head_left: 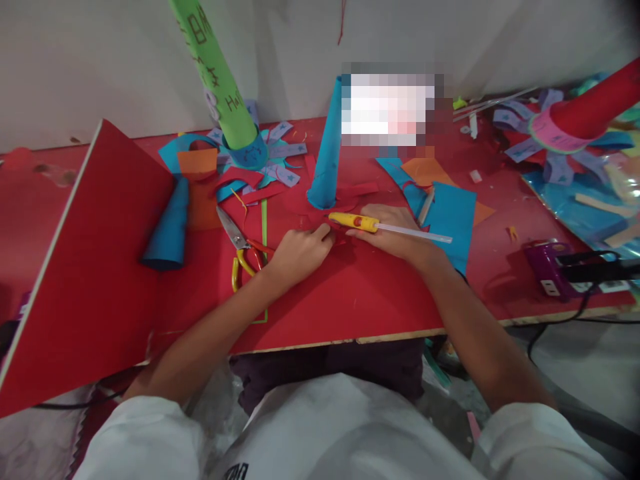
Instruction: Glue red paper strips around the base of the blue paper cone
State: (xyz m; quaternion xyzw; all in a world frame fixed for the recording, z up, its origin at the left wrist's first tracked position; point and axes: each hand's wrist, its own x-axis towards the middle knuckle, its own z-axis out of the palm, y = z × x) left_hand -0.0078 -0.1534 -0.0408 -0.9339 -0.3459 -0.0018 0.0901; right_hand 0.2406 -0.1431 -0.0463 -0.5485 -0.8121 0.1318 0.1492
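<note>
My right hand [395,230] is wrapped round a yellow hot glue gun [367,224], with a clear glue stick [415,233] poking out of its back end to the right. The gun's nozzle points left, toward my left hand [305,250]. The fingers of that hand are curled and pressed down at the front edge of a red paper piece [303,200]; what they pinch is hidden. Just beyond both hands stands a tall blue paper cone [327,157] on this red piece, with red strips [357,189] spreading from its base.
Scissors [234,230] and yellow-handled pliers [236,272] lie left of my left hand. A red board [100,267] stands at the left beside another blue cone [170,227]. Behind is a green paper tube [225,87]. Blue sheet [453,213] and purple box [550,270] lie right.
</note>
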